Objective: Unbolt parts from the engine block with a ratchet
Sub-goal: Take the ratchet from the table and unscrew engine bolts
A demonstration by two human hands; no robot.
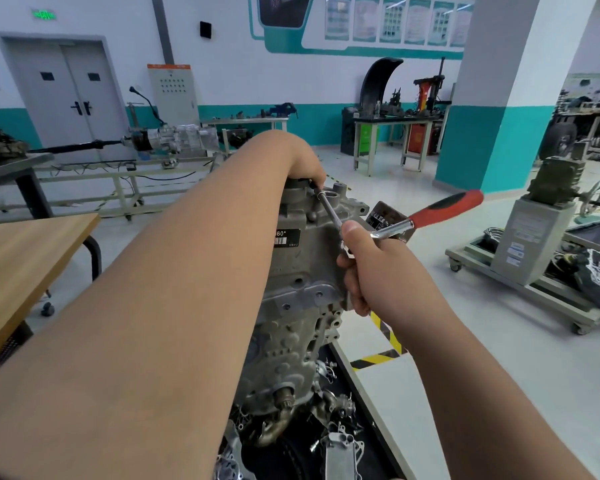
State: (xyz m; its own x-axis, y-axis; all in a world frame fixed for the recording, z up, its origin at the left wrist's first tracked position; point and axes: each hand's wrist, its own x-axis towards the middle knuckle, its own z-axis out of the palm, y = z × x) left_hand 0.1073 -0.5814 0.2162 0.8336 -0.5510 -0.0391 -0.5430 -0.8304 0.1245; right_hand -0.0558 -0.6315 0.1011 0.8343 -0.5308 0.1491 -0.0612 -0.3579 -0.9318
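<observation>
Engine block [302,271] sat dead centre, loose parts [340,452] at its foot at 6 o'clock. R hand [364,268] was clamped round the ratchet [426,216] head, red handle out to 2 o'clock, ext bar [329,207] running to 11 o'clock up to the block's top edge, where L hand [309,168] lay over the tip at 12, fingers hidden, so can't tell if it pinched the socket or only steadied it. IMO the step needed the ext kept square on the bolt w/ L hand pressing in, and R hand moved out onto the handle for leverage, short swings.
</observation>
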